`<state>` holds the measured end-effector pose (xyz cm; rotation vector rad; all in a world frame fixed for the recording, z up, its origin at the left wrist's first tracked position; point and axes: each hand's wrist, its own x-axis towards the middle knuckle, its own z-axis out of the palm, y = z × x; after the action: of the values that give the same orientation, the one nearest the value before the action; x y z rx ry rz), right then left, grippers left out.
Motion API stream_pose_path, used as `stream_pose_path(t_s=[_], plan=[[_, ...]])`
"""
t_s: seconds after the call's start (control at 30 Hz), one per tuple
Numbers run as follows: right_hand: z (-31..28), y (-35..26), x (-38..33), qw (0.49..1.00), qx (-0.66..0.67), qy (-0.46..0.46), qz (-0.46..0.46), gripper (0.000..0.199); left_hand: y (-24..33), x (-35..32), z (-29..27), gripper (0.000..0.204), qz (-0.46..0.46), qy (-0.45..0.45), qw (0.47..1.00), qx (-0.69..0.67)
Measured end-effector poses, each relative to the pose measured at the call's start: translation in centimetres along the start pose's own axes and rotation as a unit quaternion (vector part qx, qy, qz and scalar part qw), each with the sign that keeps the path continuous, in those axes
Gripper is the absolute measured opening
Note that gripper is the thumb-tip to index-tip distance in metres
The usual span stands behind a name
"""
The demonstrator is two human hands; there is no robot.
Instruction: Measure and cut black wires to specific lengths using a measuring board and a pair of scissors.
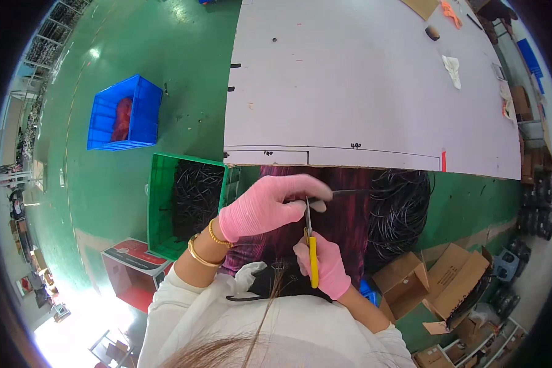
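Both my hands wear pink gloves. My left hand (267,207) is closed around the end of a thin black cable (349,192), its fingers curled; the cable stretches right, toward a big coil of black cable (400,214). In my right hand (328,265) is a pair of scissors with yellow handles (313,260), its blades pointing away from me and reaching up beside my left fingers. I cannot tell whether the blades touch the cable. Under my hands lies dark purple patterned cloth over my lap.
A white table (362,92) with drawn lines begins just beyond my hands. To the left, a green crate (155,208) holds many short black pieces, and a blue crate (146,110) holds something red. Open cardboard boxes (454,273) stand at the lower right; a red-sided box (129,279) is lower left.
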<state>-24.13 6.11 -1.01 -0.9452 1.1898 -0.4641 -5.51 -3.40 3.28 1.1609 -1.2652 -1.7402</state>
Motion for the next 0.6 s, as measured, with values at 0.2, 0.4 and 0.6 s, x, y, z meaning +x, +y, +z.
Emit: stream_pose_path(t_s=[0.2, 0.4, 0.6], plan=[[-0.6, 0.8, -0.2, 1.0, -0.028, 0.007, -0.005, 0.011, -0.5, 0.4, -0.5, 0.038, -0.021, -0.103, 0.994, -0.022], [-4.6, 1.6, -0.7, 0.966, -0.01, 0.227, -0.122, 0.028, -0.3, -0.5, -1.1, 0.038, -0.012, -0.078, 0.996, -0.047], [-7.1, -2.7, 3.6, 0.863, -0.333, 0.213, -0.313, 0.027, 0.8, -3.3, -1.2, 0.039, 0.009, -0.063, 0.997, -0.036]])
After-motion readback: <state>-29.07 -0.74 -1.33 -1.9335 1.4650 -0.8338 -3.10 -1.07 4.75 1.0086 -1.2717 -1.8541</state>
